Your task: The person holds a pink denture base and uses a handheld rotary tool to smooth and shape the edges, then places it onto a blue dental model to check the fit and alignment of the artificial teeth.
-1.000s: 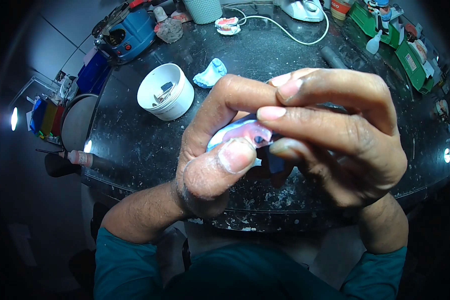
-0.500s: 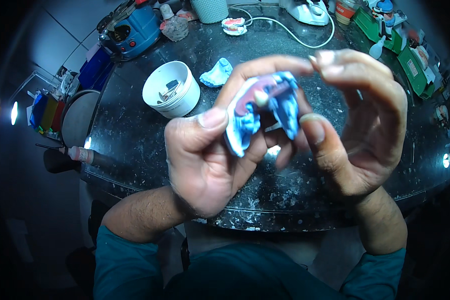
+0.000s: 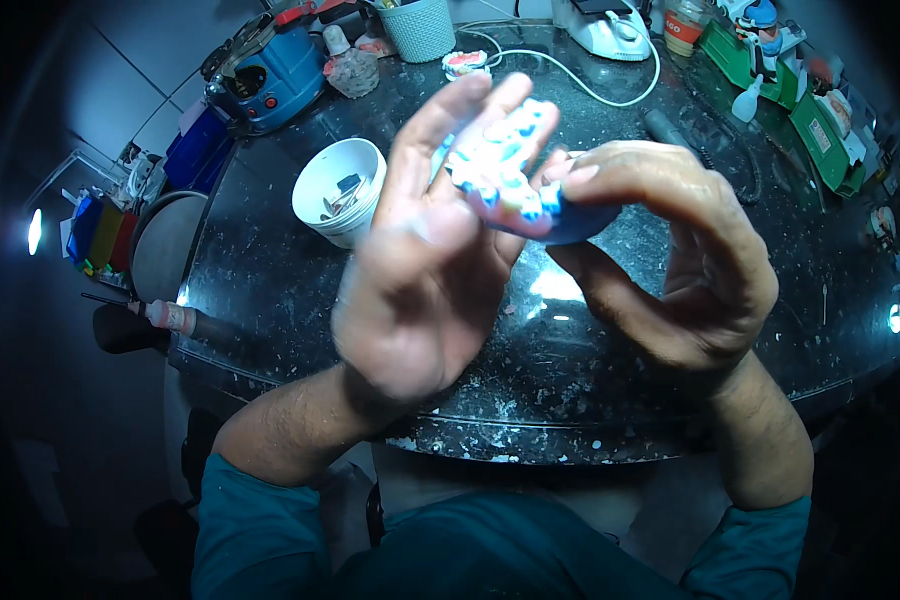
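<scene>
A blue dental cast (image 3: 510, 175) with a row of teeth and a pink patch along its lower left edge is raised above the dark table. Bright glare washes out its upper surface. My right hand (image 3: 685, 260) grips its right end between the thumb below and bent fingers above. Behind the cast stretch the fingers of my left hand (image 3: 410, 290), with the thumb at its left edge; that hand is partly smeared by motion. A second light-blue cast (image 3: 440, 152) shows only as a sliver behind my left fingers.
To the left stands a white tub (image 3: 338, 190) holding small tools. Farther back are a blue machine (image 3: 270, 85), a glass jar (image 3: 352, 70), a pink-and-white dental model (image 3: 465, 64) and a white device (image 3: 605, 28) with a cable. Green trays (image 3: 825, 145) line the right side.
The cast has been turned so its teeth face up, and has risen a little. My right hand, earlier beside it, now grips its right end. My left fingers have straightened upward.
</scene>
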Demonstrator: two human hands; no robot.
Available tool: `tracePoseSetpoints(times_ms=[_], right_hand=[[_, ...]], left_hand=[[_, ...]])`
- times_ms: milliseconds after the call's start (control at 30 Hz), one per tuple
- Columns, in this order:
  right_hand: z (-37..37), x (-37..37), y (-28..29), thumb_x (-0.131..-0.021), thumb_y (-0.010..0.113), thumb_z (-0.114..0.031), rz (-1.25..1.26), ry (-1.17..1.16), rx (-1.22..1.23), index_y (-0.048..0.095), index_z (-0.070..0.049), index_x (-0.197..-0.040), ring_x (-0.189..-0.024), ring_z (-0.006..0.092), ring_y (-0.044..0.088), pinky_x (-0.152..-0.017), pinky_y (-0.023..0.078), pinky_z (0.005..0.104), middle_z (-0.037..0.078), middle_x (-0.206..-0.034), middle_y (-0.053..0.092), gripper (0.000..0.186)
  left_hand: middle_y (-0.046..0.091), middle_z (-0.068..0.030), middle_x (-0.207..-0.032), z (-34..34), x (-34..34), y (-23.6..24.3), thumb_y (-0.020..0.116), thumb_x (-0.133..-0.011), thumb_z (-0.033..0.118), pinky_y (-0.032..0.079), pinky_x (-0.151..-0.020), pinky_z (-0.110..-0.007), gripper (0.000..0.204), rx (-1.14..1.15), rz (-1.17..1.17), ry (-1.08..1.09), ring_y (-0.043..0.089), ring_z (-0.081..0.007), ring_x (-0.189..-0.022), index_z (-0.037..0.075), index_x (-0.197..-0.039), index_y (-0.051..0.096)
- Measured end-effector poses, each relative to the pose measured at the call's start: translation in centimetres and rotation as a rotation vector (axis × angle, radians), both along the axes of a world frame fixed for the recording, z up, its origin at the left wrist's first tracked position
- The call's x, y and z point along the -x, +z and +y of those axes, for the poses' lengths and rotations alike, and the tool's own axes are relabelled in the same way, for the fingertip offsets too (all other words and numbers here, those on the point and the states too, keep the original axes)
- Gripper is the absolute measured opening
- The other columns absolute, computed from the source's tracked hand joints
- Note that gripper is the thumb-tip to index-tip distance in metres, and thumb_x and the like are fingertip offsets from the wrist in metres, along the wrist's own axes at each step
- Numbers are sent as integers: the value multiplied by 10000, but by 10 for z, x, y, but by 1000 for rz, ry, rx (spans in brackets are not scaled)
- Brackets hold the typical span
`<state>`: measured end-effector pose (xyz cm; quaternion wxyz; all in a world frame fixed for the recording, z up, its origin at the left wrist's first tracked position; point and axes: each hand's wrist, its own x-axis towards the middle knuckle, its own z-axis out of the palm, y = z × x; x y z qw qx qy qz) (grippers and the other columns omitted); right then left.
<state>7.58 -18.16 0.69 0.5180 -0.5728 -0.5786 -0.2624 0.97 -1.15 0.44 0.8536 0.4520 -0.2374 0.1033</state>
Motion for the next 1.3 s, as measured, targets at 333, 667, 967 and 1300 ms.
tracePoseSetpoints(times_ms=[333,667,967,1300], right_hand=[[12,16,0,-725,837,-106,-154,-92,161,620,-54,-1034,-1003,259,625,-953,479,447,128,-1035,704,381],[7,36,14,-693,880,-235,-208,-335,343,670,-111,-1013,-972,249,604,-937,504,446,63,-982,637,402],[7,38,15,-675,885,-187,-183,-325,308,682,-142,-1004,-962,245,598,-934,503,458,39,-977,636,389],[5,42,17,-716,858,-189,-174,-332,324,656,-172,-982,-936,206,595,-960,502,464,13,-969,632,334]], left_hand=[[490,-55,-855,-1,3,7,361,-1004,469,447,-769,-287,418,176,220,-146,497,-138,-825,74,-916,468],[481,-64,-834,-3,8,3,406,-937,401,391,-778,-303,315,55,173,-30,445,-151,-809,102,-842,423],[471,-70,-861,-2,10,5,364,-952,410,401,-785,-300,315,-40,163,12,462,-161,-814,110,-868,403],[511,-89,-879,1,12,6,341,-975,369,421,-785,-278,311,-97,166,-14,484,-138,-826,80,-888,419]])
